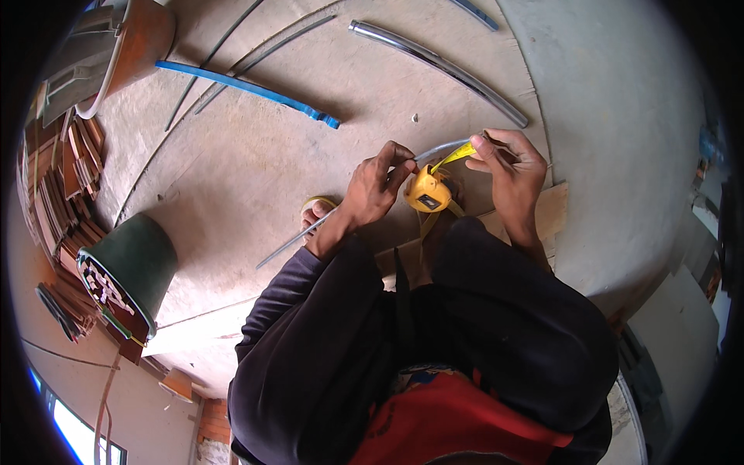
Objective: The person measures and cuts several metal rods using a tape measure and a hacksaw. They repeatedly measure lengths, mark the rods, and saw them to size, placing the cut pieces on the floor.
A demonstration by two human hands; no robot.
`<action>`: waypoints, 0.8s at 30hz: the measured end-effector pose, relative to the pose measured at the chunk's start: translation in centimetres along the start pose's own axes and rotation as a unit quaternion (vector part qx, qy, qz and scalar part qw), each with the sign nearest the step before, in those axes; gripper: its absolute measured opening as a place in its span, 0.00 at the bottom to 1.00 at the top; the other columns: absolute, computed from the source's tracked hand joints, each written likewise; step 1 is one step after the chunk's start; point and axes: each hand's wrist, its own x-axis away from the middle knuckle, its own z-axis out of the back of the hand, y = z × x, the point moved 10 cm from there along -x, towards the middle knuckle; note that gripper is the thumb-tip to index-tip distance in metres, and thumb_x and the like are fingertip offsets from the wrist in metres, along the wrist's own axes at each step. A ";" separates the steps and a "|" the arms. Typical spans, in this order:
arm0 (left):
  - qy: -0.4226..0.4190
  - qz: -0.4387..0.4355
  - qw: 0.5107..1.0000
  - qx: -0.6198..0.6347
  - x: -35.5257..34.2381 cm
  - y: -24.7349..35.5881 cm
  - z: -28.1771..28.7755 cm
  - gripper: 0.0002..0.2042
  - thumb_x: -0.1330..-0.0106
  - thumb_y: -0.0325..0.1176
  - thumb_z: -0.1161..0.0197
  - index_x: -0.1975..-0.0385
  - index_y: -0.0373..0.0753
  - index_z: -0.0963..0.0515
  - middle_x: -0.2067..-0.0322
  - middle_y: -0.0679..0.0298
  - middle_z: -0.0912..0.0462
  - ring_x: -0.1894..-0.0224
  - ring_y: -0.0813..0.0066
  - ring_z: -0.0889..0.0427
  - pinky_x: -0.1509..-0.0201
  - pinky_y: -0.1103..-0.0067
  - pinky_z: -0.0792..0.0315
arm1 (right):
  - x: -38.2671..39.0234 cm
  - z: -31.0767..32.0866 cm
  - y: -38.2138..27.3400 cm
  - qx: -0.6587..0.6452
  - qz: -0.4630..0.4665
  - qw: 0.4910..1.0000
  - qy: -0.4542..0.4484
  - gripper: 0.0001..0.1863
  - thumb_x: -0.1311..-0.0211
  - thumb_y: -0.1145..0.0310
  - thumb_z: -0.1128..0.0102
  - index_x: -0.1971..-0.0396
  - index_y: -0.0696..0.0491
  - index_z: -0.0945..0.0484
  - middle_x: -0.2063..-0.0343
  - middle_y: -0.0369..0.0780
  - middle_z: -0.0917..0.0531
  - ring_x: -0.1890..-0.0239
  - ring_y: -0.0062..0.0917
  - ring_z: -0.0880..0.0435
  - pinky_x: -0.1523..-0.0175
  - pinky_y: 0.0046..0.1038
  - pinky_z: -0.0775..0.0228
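A thin grey metal rod [442, 147] runs slantwise through my left hand [376, 184], whose fingers are closed on it. Its lower left end sticks out past my left wrist, close to my foot in a yellow-strapped sandal. Between my hands, just above my knees, is a yellow tape measure [426, 191] with a short length of yellow blade [454, 156] pulled out toward the right. My right hand [511, 164] pinches the blade's end, near the rod's upper end. Whether my left fingers also touch the tape case I cannot tell.
Ahead on the concrete floor lie a blue bar [248, 89], a shiny metal tube [442, 62] and several thin rods. A dark green bucket [139, 260] of scraps lies at the left by stacked reddish-brown strips [62, 178]. An orange container [147, 39] stands far left.
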 end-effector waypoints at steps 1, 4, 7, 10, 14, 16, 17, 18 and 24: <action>-0.002 0.003 1.000 -0.004 0.0 0.0 0.0 0.08 0.33 0.34 0.47 0.63 0.36 0.30 0.69 0.54 0.18 0.67 0.51 0.20 0.63 0.67 0.28 | 0.0 0.0 0.0 0.001 0.003 1.000 0.000 0.11 0.45 0.75 0.35 0.66 0.66 0.24 0.74 0.43 0.19 0.71 0.22 0.18 0.68 0.24 0.18; -0.010 0.019 1.000 -0.012 0.0 0.2 0.0 0.08 0.33 0.34 0.46 0.63 0.36 0.30 0.71 0.53 0.19 0.68 0.51 0.20 0.64 0.66 0.28 | -0.2 -0.1 -0.1 0.003 0.009 1.000 -0.001 0.11 0.45 0.75 0.35 0.66 0.65 0.24 0.74 0.43 0.19 0.71 0.21 0.18 0.68 0.23 0.18; -0.022 0.035 0.999 -0.009 0.0 0.1 -0.3 0.08 0.33 0.34 0.47 0.63 0.35 0.30 0.73 0.51 0.19 0.69 0.51 0.20 0.64 0.66 0.28 | -0.3 -0.2 0.0 0.002 0.010 1.000 -0.002 0.10 0.45 0.75 0.36 0.66 0.64 0.24 0.74 0.41 0.20 0.72 0.21 0.19 0.69 0.22 0.19; -0.036 0.036 0.999 -0.002 -0.1 0.0 -0.6 0.09 0.33 0.35 0.48 0.62 0.35 0.30 0.74 0.50 0.20 0.69 0.51 0.20 0.65 0.67 0.29 | -0.3 -0.1 0.1 0.000 0.010 1.000 0.002 0.10 0.45 0.75 0.35 0.66 0.65 0.24 0.74 0.42 0.20 0.72 0.21 0.18 0.69 0.23 0.19; -0.052 0.054 0.997 0.002 0.0 0.4 -0.9 0.13 0.32 0.40 0.48 0.63 0.35 0.29 0.75 0.51 0.20 0.71 0.53 0.20 0.66 0.68 0.29 | -0.4 0.0 0.3 0.004 0.007 1.000 0.003 0.10 0.46 0.76 0.35 0.68 0.66 0.25 0.73 0.43 0.19 0.71 0.22 0.18 0.69 0.23 0.18; -0.047 0.052 0.998 0.010 0.1 0.6 -0.8 0.15 0.32 0.43 0.48 0.63 0.35 0.29 0.75 0.50 0.20 0.72 0.54 0.20 0.67 0.69 0.29 | -0.4 -0.1 0.3 0.000 0.009 1.000 0.004 0.10 0.46 0.76 0.35 0.68 0.65 0.25 0.74 0.43 0.19 0.72 0.21 0.18 0.70 0.23 0.18; -0.040 0.047 0.998 0.020 0.1 0.6 -0.7 0.16 0.32 0.44 0.47 0.63 0.35 0.29 0.75 0.50 0.20 0.72 0.55 0.20 0.67 0.69 0.29 | -0.4 -0.2 0.3 -0.002 0.010 1.000 0.004 0.10 0.46 0.76 0.35 0.68 0.65 0.25 0.74 0.43 0.19 0.72 0.21 0.18 0.70 0.23 0.18; -0.035 0.040 0.998 0.034 0.1 0.8 -0.6 0.17 0.33 0.46 0.47 0.63 0.35 0.29 0.76 0.50 0.20 0.73 0.55 0.20 0.67 0.69 0.29 | -0.4 -0.2 0.2 0.002 0.010 1.000 0.006 0.10 0.46 0.76 0.35 0.68 0.65 0.25 0.74 0.43 0.19 0.72 0.21 0.18 0.70 0.23 0.19; -0.048 0.044 0.998 0.026 0.4 0.8 -1.0 0.19 0.38 0.47 0.41 0.64 0.34 0.29 0.79 0.51 0.21 0.76 0.56 0.21 0.70 0.70 0.30 | -0.3 0.0 0.2 0.004 0.010 1.000 0.018 0.09 0.47 0.77 0.34 0.69 0.64 0.25 0.75 0.41 0.20 0.74 0.20 0.19 0.71 0.21 0.19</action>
